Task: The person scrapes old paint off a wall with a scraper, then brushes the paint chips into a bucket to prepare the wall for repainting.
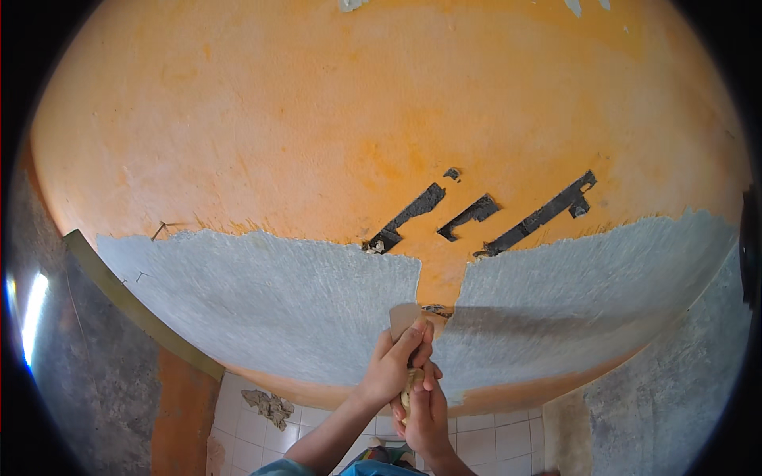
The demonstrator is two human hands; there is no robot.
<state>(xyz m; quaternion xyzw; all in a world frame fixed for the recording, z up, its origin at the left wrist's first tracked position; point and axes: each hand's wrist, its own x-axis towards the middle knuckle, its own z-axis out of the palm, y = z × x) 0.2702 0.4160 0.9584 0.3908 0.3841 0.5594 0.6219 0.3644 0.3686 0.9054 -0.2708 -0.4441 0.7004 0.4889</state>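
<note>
Both of my hands are closed on a scraper (403,317) with a broad flat blade. My left hand (389,366) grips it higher up, by the blade, its thumb lying along the tool. Lower down, my right hand (425,420) wraps the pale handle (409,390). The blade is at the wall, beside the lower end of a narrow orange paint strip (441,282); I cannot tell if its edge touches. Just right of the blade, a dark, ragged patch (436,310) shows in that strip. Grey, scratched bare wall (317,285) lies on both sides.
Orange paint (262,119) covers the upper wall, with several dark slanted patches (540,216) above the grey band. A crumpled, dirty scrap (268,407) lies on the white tiled floor (512,440) at lower left. Grey side walls (111,341) stand at both sides.
</note>
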